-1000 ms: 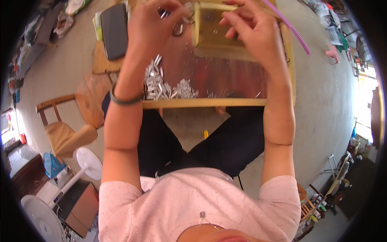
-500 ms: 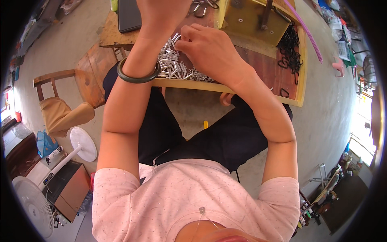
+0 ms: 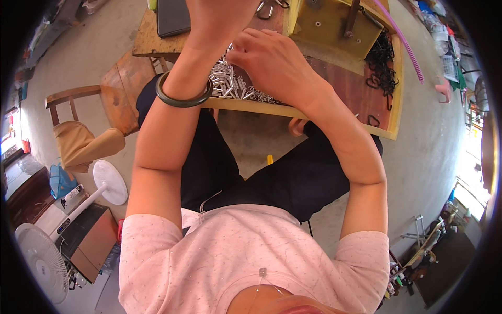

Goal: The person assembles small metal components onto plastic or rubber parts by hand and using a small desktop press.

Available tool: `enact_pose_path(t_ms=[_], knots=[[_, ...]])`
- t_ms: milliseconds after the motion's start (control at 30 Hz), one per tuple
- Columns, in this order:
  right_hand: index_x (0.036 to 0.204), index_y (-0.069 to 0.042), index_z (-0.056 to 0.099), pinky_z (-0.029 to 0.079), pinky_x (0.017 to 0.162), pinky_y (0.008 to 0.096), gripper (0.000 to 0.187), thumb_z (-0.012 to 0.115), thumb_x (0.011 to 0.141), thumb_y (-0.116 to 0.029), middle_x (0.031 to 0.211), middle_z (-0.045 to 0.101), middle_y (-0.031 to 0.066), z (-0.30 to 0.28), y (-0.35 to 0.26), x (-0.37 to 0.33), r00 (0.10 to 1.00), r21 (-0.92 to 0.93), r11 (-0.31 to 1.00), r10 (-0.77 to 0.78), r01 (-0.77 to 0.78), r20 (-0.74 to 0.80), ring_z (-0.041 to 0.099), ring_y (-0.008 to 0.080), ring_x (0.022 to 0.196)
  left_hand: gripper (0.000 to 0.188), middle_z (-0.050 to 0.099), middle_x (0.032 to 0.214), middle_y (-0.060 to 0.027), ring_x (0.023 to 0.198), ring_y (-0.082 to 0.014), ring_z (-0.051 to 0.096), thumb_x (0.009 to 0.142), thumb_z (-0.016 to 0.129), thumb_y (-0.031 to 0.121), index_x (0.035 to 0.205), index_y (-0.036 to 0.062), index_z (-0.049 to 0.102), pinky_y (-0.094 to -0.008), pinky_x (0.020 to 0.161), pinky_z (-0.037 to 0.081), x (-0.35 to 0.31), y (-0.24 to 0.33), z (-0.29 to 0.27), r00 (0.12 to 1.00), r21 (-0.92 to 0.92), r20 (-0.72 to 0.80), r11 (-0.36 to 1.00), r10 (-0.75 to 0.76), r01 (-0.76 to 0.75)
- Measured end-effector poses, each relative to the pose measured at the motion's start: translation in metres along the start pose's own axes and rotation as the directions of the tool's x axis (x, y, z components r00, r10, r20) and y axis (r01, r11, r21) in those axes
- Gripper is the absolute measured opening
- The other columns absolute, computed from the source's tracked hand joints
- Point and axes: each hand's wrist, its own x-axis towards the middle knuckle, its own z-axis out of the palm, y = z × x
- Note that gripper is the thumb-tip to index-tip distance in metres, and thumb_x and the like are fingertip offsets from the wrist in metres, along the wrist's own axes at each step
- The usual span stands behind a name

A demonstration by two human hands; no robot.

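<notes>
My left hand (image 3: 224,18) reaches to the top edge of the view, with a dark bangle on its wrist; its fingers lie beyond the picture. Close beside it, my right hand (image 3: 272,63) hovers over the worktable, fingers curled in and closed. Whatever its fingertips hold is hidden. Under and between the hands spreads a pile of small silver metal tubes (image 3: 228,83), with smaller metal bits (image 3: 259,96) along the near rim. Several dark metal snap-hook-shaped rings (image 3: 265,10) lie beyond the right hand, at the top.
A yellow wooden rim (image 3: 256,108) edges the table. A yellowish metal fixture (image 3: 334,29) stands on it, with a heap of black hooks (image 3: 384,63) to its right. A pink coiled hose (image 3: 410,52) hangs farther right. At left are a wooden chair (image 3: 117,89) and a white fan (image 3: 42,264).
The whole view has shifted slightly, with the table and both hands a little farther right and up in the picture. My right hand's fingers stay curled over the tubes.
</notes>
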Motion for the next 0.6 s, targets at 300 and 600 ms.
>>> enact_pose_path(t_ms=[300,600], knots=[[0.091,-0.015,0.073,0.053,0.081,0.0374,0.012,0.065,0.083,-0.013,0.096,0.062,0.0044,0.003,0.001,-0.001,1.000,0.043,0.999,0.009,-0.008,-0.026,0.065,0.0216,0.096,0.016,0.072,0.080,-0.0091,0.075,-0.0139,0.066,0.094,0.070,0.009,0.091,-0.0058,0.071,-0.0279,0.071,0.050,0.001,0.006,-0.002,1.000,-0.042,0.012,0.999,-0.014,0.015],[0.096,-0.009,0.070,0.054,0.078,0.0387,0.011,0.067,0.085,-0.007,0.095,0.065,0.0065,-0.014,0.009,-0.013,0.989,0.263,0.953,0.142,-0.148,0.041,0.067,0.0254,0.092,0.017,0.071,0.079,-0.0085,0.074,-0.0131,0.065,0.094,0.072,0.011,0.090,-0.0059,0.070,-0.0277,0.070,0.050,0.000,0.011,-0.005,0.999,-0.048,0.043,0.998,-0.025,0.027]])
